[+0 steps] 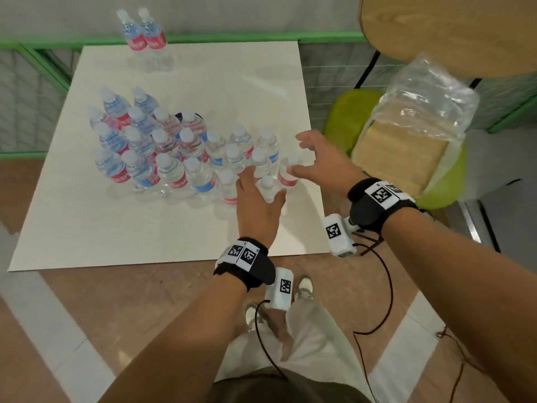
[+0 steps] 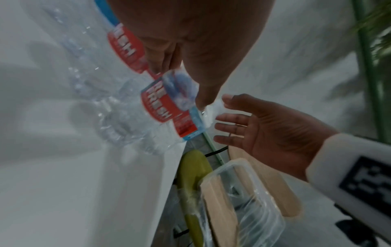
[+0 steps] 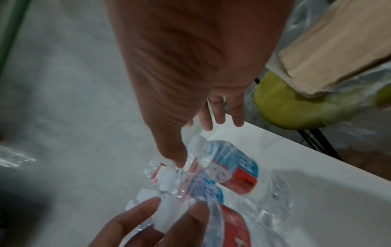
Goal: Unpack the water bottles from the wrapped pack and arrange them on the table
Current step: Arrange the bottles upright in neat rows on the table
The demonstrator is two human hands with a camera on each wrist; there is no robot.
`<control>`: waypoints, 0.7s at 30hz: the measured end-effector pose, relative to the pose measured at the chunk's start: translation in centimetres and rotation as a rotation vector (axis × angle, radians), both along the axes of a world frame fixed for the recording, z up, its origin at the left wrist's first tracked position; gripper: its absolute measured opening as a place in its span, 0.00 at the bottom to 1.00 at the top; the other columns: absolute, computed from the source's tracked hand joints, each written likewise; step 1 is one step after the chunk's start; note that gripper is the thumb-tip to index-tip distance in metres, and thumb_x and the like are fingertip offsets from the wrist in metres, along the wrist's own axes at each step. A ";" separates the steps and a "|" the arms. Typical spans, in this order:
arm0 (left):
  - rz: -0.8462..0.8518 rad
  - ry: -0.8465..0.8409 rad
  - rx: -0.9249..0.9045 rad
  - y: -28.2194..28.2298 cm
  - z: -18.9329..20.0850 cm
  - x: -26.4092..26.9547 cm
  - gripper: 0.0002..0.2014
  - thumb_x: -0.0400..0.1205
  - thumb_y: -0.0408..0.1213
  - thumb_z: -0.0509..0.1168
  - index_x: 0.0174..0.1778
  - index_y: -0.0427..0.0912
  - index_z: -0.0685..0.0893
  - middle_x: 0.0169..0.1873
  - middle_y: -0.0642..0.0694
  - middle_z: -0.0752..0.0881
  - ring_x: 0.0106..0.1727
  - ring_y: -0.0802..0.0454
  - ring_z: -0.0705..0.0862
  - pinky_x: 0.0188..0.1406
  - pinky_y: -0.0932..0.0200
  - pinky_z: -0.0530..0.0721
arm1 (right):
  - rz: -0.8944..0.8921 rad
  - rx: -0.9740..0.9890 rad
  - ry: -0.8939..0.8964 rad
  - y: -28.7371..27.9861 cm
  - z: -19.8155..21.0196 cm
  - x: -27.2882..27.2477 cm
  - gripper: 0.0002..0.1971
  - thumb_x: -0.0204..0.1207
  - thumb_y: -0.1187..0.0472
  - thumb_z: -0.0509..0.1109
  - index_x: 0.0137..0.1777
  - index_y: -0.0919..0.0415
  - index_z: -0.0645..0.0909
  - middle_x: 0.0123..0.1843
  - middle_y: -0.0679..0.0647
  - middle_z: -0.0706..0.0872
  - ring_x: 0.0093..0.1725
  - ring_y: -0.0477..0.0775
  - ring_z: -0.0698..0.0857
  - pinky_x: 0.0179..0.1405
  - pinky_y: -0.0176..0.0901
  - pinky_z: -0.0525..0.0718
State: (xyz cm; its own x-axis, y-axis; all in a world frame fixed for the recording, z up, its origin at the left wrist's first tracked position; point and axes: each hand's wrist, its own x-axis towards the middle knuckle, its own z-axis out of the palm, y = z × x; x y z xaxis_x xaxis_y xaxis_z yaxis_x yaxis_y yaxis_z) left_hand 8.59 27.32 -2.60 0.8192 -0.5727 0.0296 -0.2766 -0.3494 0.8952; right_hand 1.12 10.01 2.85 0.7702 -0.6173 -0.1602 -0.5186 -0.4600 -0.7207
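Observation:
Several clear water bottles (image 1: 162, 146) with red or blue labels stand in a cluster on the white table (image 1: 116, 228). At the cluster's right end my left hand (image 1: 263, 187) spreads thumb and fingers around the cap of a front bottle (image 1: 268, 181). My right hand (image 1: 299, 155) is open, fingers spread, beside the rightmost bottle (image 1: 287, 173), its thumb near the cap. In the left wrist view the right hand (image 2: 232, 120) has straight fingers next to a red-labelled bottle (image 2: 160, 107). In the right wrist view the left hand's fingers (image 3: 148, 208) flank a white cap.
Two more bottles (image 1: 145, 33) stand apart at the table's far edge. The empty plastic wrap (image 1: 421, 112) with its cardboard tray (image 1: 398, 152) lies on a green chair (image 1: 345, 117) to the right. A round wooden table (image 1: 450, 30) and a green railing (image 1: 232, 37) stand behind.

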 end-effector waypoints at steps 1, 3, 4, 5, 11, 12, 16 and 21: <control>0.013 -0.013 -0.023 -0.1 1.1 0.2 0.37 0.77 0.44 0.76 0.79 0.42 0.68 0.71 0.49 0.74 0.66 0.59 0.74 0.59 0.85 0.65 | 0.022 -0.020 -0.005 -0.2 0.8 0.3 0.34 0.69 0.46 0.79 0.74 0.47 0.71 0.68 0.49 0.80 0.67 0.46 0.78 0.64 0.43 0.79; 0.040 -0.059 -0.081 -0.3 3.6 1.0 0.32 0.78 0.47 0.75 0.75 0.43 0.71 0.68 0.51 0.76 0.65 0.62 0.74 0.60 0.84 0.68 | 0.067 -0.077 -0.027 -0.6 2.7 1.4 0.29 0.71 0.44 0.77 0.71 0.47 0.73 0.66 0.48 0.82 0.66 0.46 0.79 0.64 0.43 0.79; 0.059 -0.072 -0.099 -0.4 4.8 1.6 0.29 0.79 0.48 0.74 0.73 0.44 0.73 0.66 0.51 0.77 0.65 0.61 0.76 0.61 0.79 0.72 | 0.090 -0.101 -0.042 -0.8 3.6 2.1 0.27 0.73 0.44 0.76 0.70 0.48 0.75 0.65 0.48 0.82 0.65 0.46 0.79 0.63 0.43 0.79; 0.090 -0.070 -0.109 -0.5 6.0 2.4 0.26 0.80 0.49 0.73 0.71 0.44 0.75 0.65 0.52 0.79 0.64 0.60 0.77 0.61 0.73 0.76 | 0.110 -0.116 -0.057 -1.1 4.5 3.0 0.24 0.75 0.45 0.75 0.68 0.49 0.77 0.63 0.47 0.83 0.64 0.46 0.80 0.63 0.42 0.79; 0.135 -0.038 -0.098 -0.5 12.7 9.9 0.13 0.83 0.46 0.69 0.60 0.46 0.82 0.52 0.53 0.87 0.51 0.62 0.86 0.47 0.67 0.84 | 0.265 -0.108 -0.052 -1.3 9.9 11.1 0.15 0.78 0.45 0.71 0.60 0.51 0.83 0.51 0.47 0.87 0.51 0.49 0.85 0.48 0.39 0.82; 0.130 -0.035 -0.080 -0.3 13.6 11.7 0.12 0.83 0.45 0.68 0.58 0.46 0.83 0.50 0.53 0.88 0.49 0.61 0.87 0.48 0.62 0.87 | 0.311 -0.119 -0.034 -0.9 10.7 12.8 0.15 0.78 0.45 0.71 0.60 0.50 0.83 0.51 0.48 0.86 0.50 0.49 0.85 0.48 0.40 0.81; 0.115 -0.037 -0.014 0.7 16.1 19.5 0.08 0.80 0.41 0.67 0.51 0.45 0.86 0.43 0.50 0.90 0.46 0.52 0.91 0.51 0.44 0.90 | 0.462 -0.158 -0.007 1.1 12.9 19.5 0.17 0.80 0.46 0.70 0.65 0.52 0.83 0.54 0.50 0.86 0.49 0.49 0.84 0.46 0.39 0.77; 0.142 -0.067 0.093 2.5 17.8 29.8 0.06 0.80 0.38 0.67 0.50 0.44 0.88 0.40 0.48 0.92 0.43 0.52 0.92 0.49 0.45 0.91 | 0.517 -0.160 0.042 3.6 12.8 28.3 0.17 0.80 0.47 0.71 0.66 0.52 0.84 0.61 0.53 0.86 0.49 0.50 0.83 0.50 0.40 0.77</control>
State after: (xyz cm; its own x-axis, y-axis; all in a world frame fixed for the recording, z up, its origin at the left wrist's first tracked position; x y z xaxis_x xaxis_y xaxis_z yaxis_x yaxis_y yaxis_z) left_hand 38.34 29.84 15.18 0.8900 -0.4542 0.0390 -0.2763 -0.4694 0.8386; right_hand 29.44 13.58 15.70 0.9750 -0.1788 -0.1319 -0.2221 -0.7653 -0.6042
